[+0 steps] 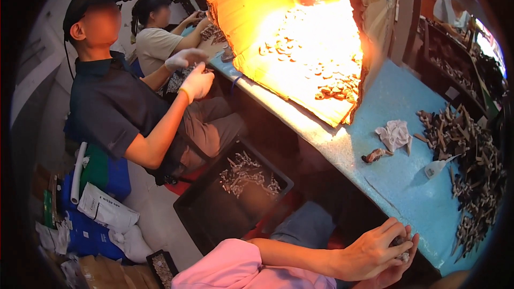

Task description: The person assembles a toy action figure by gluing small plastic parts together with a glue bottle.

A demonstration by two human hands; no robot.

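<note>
My left hand (pixel 372 249) comes in from a pink sleeve at the bottom, at the near edge of the blue table (pixel 396 182). Its fingers are closed over a small grey metal part (pixel 402 255). My right hand (pixel 397 272) lies just under the left one, mostly hidden, and cups the same part from below. A big heap of dark metal parts (pixel 471 171) lies on the table to the right of my hands.
On the table lie a crumpled white cloth (pixel 394 134), a small brown piece (pixel 373 155) and a small white bottle (pixel 436 167). A lamp-lit cardboard box (pixel 310 59) holds several small pieces. A black tray (pixel 235 192) of grey parts sits on the floor. Two seated people, one white-gloved (pixel 195 83), work at left.
</note>
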